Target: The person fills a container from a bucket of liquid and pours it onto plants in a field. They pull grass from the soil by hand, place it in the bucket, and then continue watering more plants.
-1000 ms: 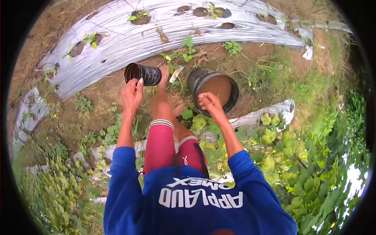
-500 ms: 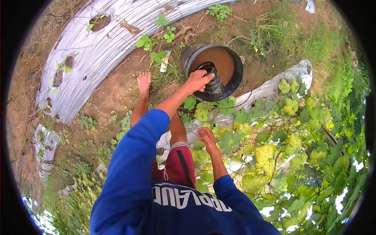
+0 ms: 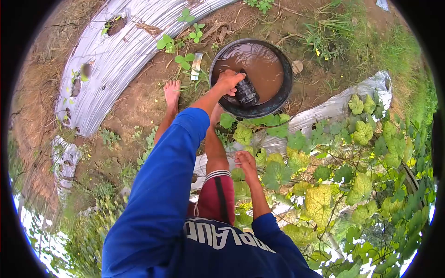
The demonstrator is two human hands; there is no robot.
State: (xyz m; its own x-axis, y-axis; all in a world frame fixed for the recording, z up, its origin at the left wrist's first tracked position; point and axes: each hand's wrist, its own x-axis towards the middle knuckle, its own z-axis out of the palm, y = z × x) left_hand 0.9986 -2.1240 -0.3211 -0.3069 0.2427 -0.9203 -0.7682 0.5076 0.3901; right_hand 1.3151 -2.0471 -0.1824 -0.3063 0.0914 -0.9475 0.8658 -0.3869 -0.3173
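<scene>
A round black bucket [image 3: 288,76] stands on the soil, holding muddy brown water [image 3: 266,74] with ripples on its surface. Reaching over the near-left side of its rim, my left hand [image 3: 228,82] is closed on the upper end of a black ribbed container [image 3: 246,91]. That container tilts inside the bucket, and its lower end lies at the water near the inner wall. Fingers cover its top, so its mouth is hidden. My right hand [image 3: 245,163] hangs near my thigh above the leaves, loosely curled with nothing visible in it.
Silver plastic mulch [image 3: 116,51] with holes covers a bed at the left. Another plastic strip [image 3: 343,99] runs right of the bucket, beside yellowing leafy vines [image 3: 320,204]. My bare foot [image 3: 172,92] is on the soil near a small packet [image 3: 196,66].
The black container has tipped and gone lower in the bucket with my left hand. The water now ripples, and more of the bucket's opening faces me. My right hand has barely moved.
</scene>
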